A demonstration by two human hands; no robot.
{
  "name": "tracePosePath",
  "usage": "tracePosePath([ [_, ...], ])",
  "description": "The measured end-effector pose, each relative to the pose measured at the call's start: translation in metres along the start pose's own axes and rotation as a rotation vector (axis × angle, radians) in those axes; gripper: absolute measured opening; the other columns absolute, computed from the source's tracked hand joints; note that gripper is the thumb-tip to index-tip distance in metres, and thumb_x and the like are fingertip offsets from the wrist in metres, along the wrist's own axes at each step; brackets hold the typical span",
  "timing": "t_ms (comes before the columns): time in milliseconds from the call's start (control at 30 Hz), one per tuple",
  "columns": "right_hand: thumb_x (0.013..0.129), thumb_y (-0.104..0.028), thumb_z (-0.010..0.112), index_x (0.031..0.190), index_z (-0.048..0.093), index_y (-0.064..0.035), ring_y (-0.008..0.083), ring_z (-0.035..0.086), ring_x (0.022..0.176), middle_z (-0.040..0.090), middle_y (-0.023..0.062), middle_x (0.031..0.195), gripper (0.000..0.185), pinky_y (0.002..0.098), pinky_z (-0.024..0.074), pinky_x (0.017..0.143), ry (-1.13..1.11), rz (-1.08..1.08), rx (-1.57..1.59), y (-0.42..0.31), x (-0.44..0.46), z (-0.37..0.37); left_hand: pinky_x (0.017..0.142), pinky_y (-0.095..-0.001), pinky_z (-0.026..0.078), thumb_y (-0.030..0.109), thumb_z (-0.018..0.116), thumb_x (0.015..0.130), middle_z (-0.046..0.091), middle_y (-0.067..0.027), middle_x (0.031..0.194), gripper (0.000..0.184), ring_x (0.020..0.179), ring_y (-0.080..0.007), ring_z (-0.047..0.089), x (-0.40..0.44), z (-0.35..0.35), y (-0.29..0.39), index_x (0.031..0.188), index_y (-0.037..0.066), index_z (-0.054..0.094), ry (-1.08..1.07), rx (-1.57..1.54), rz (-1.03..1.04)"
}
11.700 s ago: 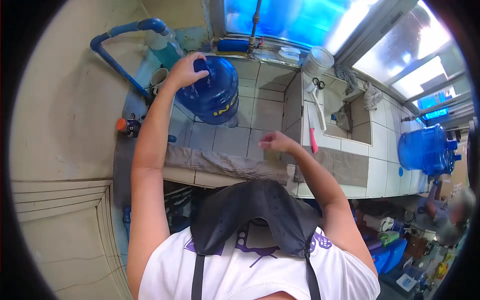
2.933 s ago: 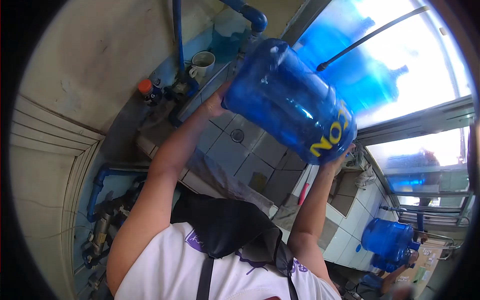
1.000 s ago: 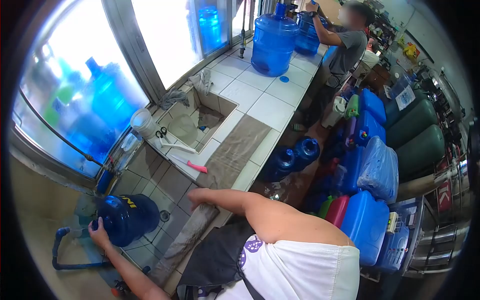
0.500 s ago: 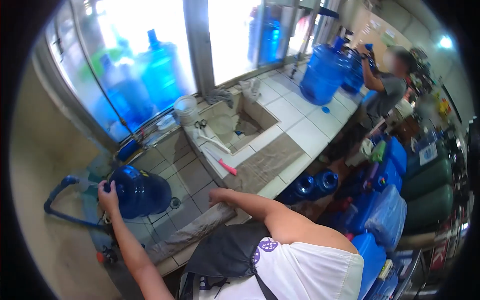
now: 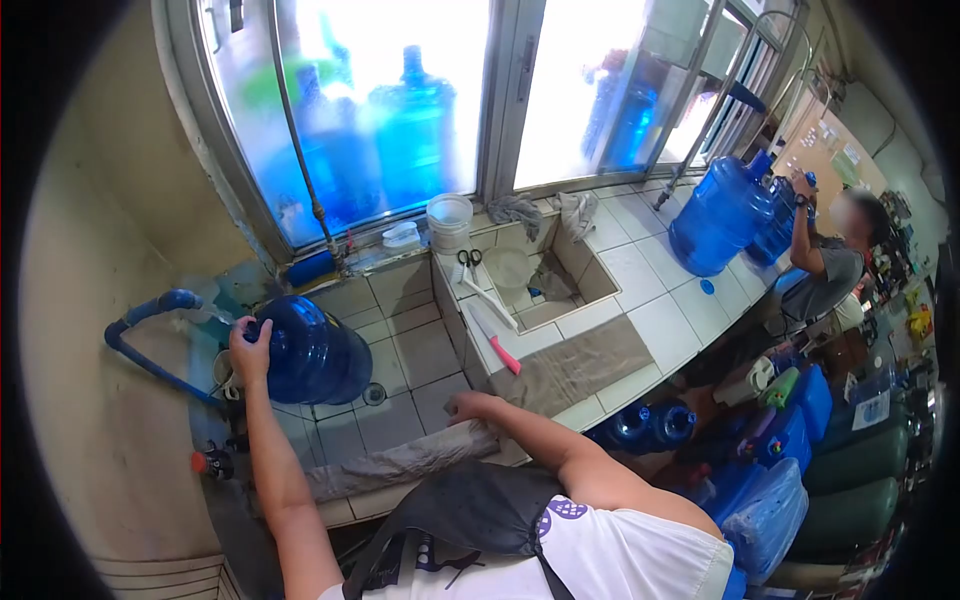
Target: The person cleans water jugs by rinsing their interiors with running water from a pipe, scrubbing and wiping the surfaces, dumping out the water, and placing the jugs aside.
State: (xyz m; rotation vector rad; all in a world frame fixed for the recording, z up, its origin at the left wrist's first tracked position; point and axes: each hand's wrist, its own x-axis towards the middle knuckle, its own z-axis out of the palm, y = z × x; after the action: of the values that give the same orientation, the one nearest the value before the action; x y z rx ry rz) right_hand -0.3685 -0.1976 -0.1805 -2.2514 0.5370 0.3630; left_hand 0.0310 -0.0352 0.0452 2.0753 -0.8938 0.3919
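Observation:
A large blue water jug (image 5: 318, 352) lies tilted on its side in the tiled basin, its neck toward the left wall. My left hand (image 5: 250, 350) is closed around the neck, thumb near the mouth. Clear water appears to run beside it from the blue pipe (image 5: 155, 308). My right hand (image 5: 468, 407) is curled above the basin's near edge, by the rolled grey cloth (image 5: 400, 458); nothing shows in its fingers, whose tips are partly hidden.
A pink-handled knife (image 5: 506, 354), scissors (image 5: 468, 258) and a white bucket (image 5: 450, 222) stand around the small sink (image 5: 590, 305). Another blue jug (image 5: 722, 215) is on the counter at right, where a person (image 5: 825, 260) handles a further jug. A red-capped bottle (image 5: 210, 463) sits at left.
The view has swung, so the scene sits further right and the windows show more fully. My left hand stays on the jug's neck, and my right hand stays by the rolled cloth.

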Motion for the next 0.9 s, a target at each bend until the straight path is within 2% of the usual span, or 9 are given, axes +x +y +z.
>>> tracePosePath([
  [433, 0.072, -0.049, 0.075, 0.084, 0.071, -0.0058, 0.0270, 0.066, 0.072, 0.069, 0.0135, 0.079, 0.045, 0.0403, 0.0498, 0.065, -0.033, 0.009, 0.029, -0.001, -0.003, -0.002, 0.079, -0.0397, 0.047, 0.034, 0.077, 0.077, 0.063, -0.0142, 0.096, 0.036, 0.090, -0.0330, 0.061, 0.000, -0.003, 0.009, 0.098, 0.007, 0.064, -0.014, -0.011, -0.045],
  [500, 0.069, -0.047, 0.074, 0.089, 0.071, -0.0021, 0.0348, 0.067, 0.081, 0.070, 0.0191, 0.087, 0.050, 0.0431, 0.0524, 0.074, -0.062, 0.008, 0.052, -0.003, -0.004, -0.005, 0.078, -0.0389, 0.048, 0.034, 0.077, 0.078, 0.064, -0.0144, 0.094, 0.037, 0.088, -0.0319, 0.061, 0.001, 0.000, 0.005, 0.098, 0.006, 0.064, 0.004, -0.017, -0.030],
  [667, 0.069, -0.047, 0.074, 0.088, 0.070, -0.0025, 0.0345, 0.067, 0.081, 0.069, 0.0190, 0.087, 0.049, 0.0433, 0.0519, 0.073, -0.071, -0.006, 0.024, -0.006, -0.005, -0.008, 0.076, -0.0375, 0.049, 0.034, 0.078, 0.078, 0.065, -0.0145, 0.092, 0.038, 0.084, -0.0296, 0.062, 0.000, 0.000, 0.005, 0.098, 0.005, 0.064, 0.044, 0.003, 0.021],
  [733, 0.069, -0.047, 0.074, 0.088, 0.070, -0.0026, 0.0343, 0.066, 0.081, 0.069, 0.0190, 0.087, 0.048, 0.0434, 0.0516, 0.073, -0.092, -0.022, 0.020, -0.007, -0.007, -0.011, 0.078, -0.0389, 0.048, 0.033, 0.078, 0.076, 0.064, -0.0147, 0.093, 0.036, 0.089, -0.0322, 0.062, 0.000, 0.001, 0.003, 0.097, 0.007, 0.065, 0.014, -0.021, -0.038],
  [833, 0.069, -0.046, 0.074, 0.085, 0.069, -0.0023, 0.0341, 0.066, 0.080, 0.069, 0.0191, 0.086, 0.047, 0.0438, 0.0511, 0.072, -0.081, -0.042, 0.031, -0.007, -0.010, -0.009, 0.080, -0.0390, 0.048, 0.033, 0.079, 0.075, 0.066, -0.0149, 0.093, 0.037, 0.091, -0.0315, 0.062, -0.001, 0.000, 0.007, 0.094, 0.006, 0.066, 0.010, -0.014, -0.056],
  [900, 0.073, -0.050, 0.074, 0.090, 0.072, -0.0054, 0.0298, 0.067, 0.079, 0.070, 0.0153, 0.085, 0.048, 0.0410, 0.0513, 0.072, -0.044, -0.049, -0.017, 0.001, -0.004, -0.007, 0.083, -0.0389, 0.049, 0.033, 0.080, 0.073, 0.067, -0.0145, 0.094, 0.038, 0.092, -0.0304, 0.063, 0.000, 0.011, -0.009, 0.094, 0.005, 0.067, 0.052, -0.069, -0.018],
])
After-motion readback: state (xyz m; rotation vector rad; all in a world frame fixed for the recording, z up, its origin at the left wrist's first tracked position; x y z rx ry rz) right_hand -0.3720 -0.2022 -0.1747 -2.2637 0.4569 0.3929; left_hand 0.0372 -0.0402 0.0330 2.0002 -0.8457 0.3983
